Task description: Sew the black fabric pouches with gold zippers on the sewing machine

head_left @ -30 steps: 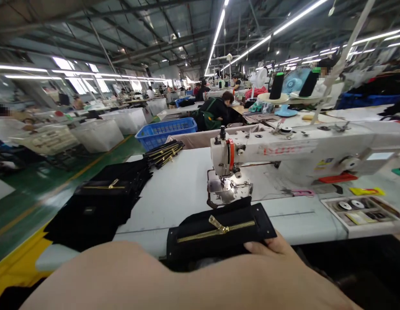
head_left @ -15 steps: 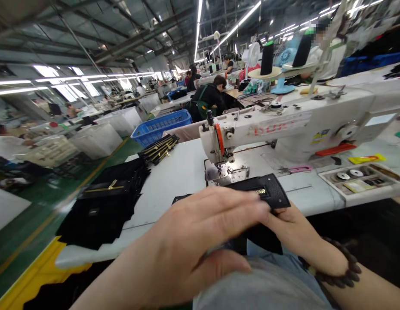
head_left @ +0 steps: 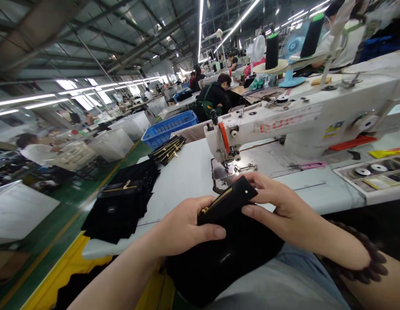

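Observation:
A black fabric panel (head_left: 232, 241) with a gold zipper (head_left: 219, 200) along its top strip and a small label hangs between my hands, over my lap. My left hand (head_left: 190, 226) grips the strip at the zipper's pull end, thumb in front. At the strip's other end, by a small bright dot, my right hand (head_left: 271, 198) pinches the edge between thumb and fingers. Just beyond the panel stands a white sewing machine (head_left: 271, 125), its needle area lit. Some fingers are hidden behind the panel.
To the left on the table (head_left: 183, 176) lie a stack of black zippered panels (head_left: 119, 202) and a bundle of zipper strips (head_left: 167, 150). A blue basket (head_left: 169, 127) stands behind. A parts tray (head_left: 374, 174) sits at right. A co-worker (head_left: 213, 97) bends over work beyond.
My left hand has drawn back from over the strip and now grips its left end. The panel has turned to show its front and zipper. The view has shifted slightly left.

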Available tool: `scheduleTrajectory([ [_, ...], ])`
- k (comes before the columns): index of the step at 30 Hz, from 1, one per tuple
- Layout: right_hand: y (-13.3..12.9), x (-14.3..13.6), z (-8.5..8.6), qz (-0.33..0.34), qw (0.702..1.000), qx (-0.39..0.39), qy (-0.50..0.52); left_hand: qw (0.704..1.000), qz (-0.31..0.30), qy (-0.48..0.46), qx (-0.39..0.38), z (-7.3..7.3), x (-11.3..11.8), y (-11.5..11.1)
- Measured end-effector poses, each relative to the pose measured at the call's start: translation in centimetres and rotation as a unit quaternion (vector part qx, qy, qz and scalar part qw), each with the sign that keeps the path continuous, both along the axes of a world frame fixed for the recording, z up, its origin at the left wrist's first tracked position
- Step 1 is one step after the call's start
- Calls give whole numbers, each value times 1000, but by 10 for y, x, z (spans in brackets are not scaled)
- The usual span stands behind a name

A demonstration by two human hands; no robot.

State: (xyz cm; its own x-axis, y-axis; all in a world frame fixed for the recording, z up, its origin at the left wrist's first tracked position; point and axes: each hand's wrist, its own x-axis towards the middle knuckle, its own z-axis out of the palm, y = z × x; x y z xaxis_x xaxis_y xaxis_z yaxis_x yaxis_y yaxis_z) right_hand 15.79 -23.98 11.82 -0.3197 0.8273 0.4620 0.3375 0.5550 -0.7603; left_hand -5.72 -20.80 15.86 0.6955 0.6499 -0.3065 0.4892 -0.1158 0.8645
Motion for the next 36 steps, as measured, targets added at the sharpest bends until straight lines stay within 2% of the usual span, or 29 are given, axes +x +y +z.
scheduleTrajectory([
  [3,5,-5,7,67,995,-68,20,999,-29,17,23,4,1,5],
  [7,14,-13,12,57,997,-55,19,990,-11,-32,138,7,8,14],
  [9,18,-14,13,47,997,-55,-6,986,6,-52,161,6,10,20],
  [11,22,-12,13,46,996,-66,-33,986,52,-57,149,5,9,25],
  [14,26,-7,12,62,992,-95,-54,988,112,-69,78,4,5,30],
  [19,32,-7,8,59,992,-105,-45,987,120,-110,-11,0,2,37],
  [27,34,-10,-1,43,989,-103,-92,960,197,-170,-103,-20,4,42],
  [31,36,-11,-5,40,989,-108,-94,957,202,-176,-109,-24,5,42],
  [36,41,-16,-10,24,990,-86,-107,967,196,-158,-46,-30,6,45],
])
